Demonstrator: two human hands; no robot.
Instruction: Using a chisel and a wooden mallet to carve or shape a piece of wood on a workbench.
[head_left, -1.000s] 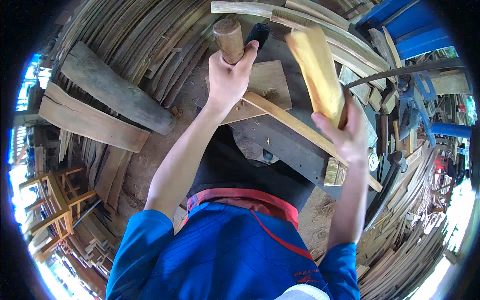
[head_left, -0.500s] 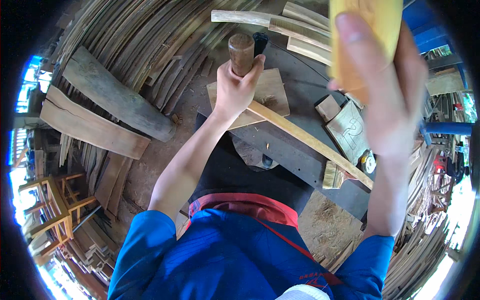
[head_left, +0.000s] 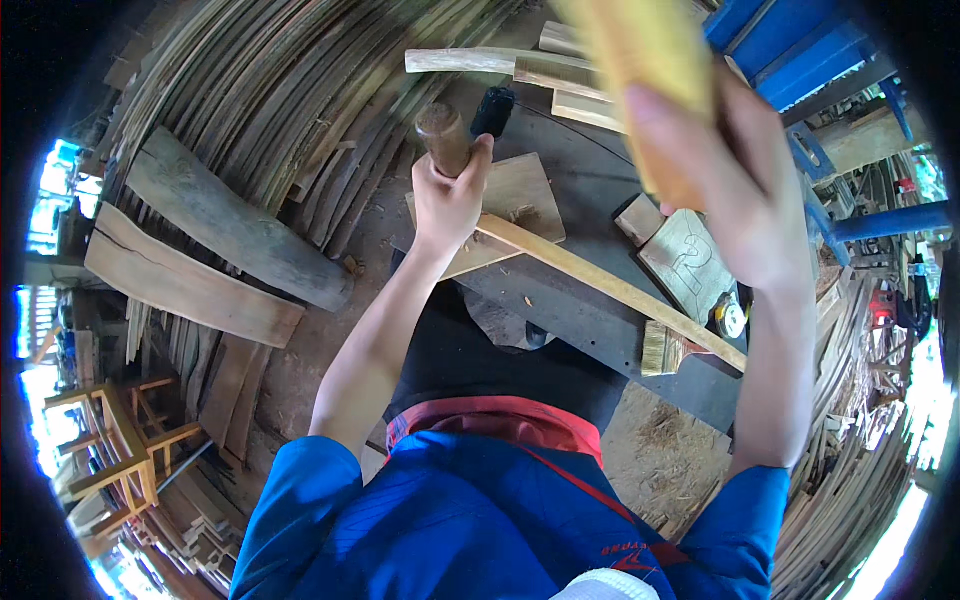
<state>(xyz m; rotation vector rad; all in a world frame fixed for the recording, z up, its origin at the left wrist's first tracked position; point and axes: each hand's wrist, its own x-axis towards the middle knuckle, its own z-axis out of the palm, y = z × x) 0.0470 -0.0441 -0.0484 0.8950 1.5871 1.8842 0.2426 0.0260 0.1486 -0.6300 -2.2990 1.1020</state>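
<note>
Swung leftward across the view since half a second ago, the yellow wooden block (head_left: 655, 60) is now blurred high in the picture, raised above the bench, the right hand (head_left: 735, 190) closed around its lower end; its long axis runs upward with a slight lean to the left, its far end cut off by the top edge. Left of it, the left hand (head_left: 447, 210) is clamped around a round wooden handle (head_left: 445, 140), butt pointing up toward the camera, lower end hidden in the fist. Beneath that fist a long wooden strip (head_left: 600, 278) slants down to the right, crossing a square board (head_left: 532, 190) strewn with shavings. Both lie on a dark grey bench top (head_left: 590, 190), with a panel bearing a drawn outline (head_left: 690, 265) and a round tape measure (head_left: 732, 318) at its right. Beyond, stacked planks (head_left: 250, 130) line the left side, a chair-like wooden frame (head_left: 110, 450) stands lower left, and blue metalwork (head_left: 800, 40) fills the upper right.
</note>
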